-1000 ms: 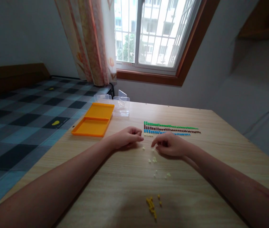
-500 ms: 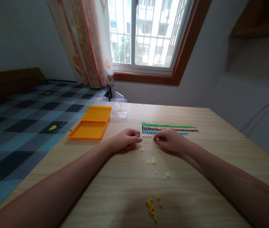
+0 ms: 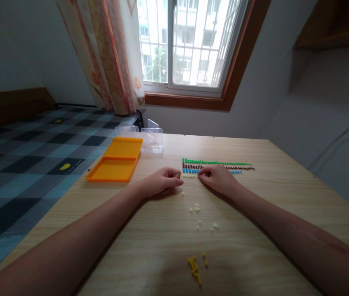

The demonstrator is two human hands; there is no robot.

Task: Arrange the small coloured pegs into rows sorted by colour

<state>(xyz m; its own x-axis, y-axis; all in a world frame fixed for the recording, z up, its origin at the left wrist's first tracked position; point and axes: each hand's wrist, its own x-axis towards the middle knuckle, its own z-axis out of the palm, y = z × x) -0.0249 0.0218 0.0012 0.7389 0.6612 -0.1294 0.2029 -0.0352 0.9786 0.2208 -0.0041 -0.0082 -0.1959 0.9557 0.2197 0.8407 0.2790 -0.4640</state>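
Rows of tiny building blocks lie on the table: a green row (image 3: 205,162), a brown row (image 3: 190,166), a blue row (image 3: 189,171) and a short cream row (image 3: 188,176). My right hand (image 3: 219,179) covers part of the rows, its thumb and forefinger pinched on a small cream block at the cream row's right end. Left of the rows rests my left hand (image 3: 166,180), fingers curled closed; whatever is inside them is hidden. Loose cream blocks (image 3: 197,208) are scattered nearer to me. Closest lies a small pile of yellow blocks (image 3: 194,266).
An open orange case (image 3: 112,169) lies at the table's left edge. Behind it stand clear plastic boxes (image 3: 152,140). A bed with a checked cover (image 3: 45,164) adjoins on the left. A window (image 3: 192,45) and a curtain (image 3: 109,53) are beyond the table (image 3: 149,255).
My right hand has moved slightly, bringing its pinched fingertips up to the cream row's end. My left hand keeps its place. The whole view has shifted a little.
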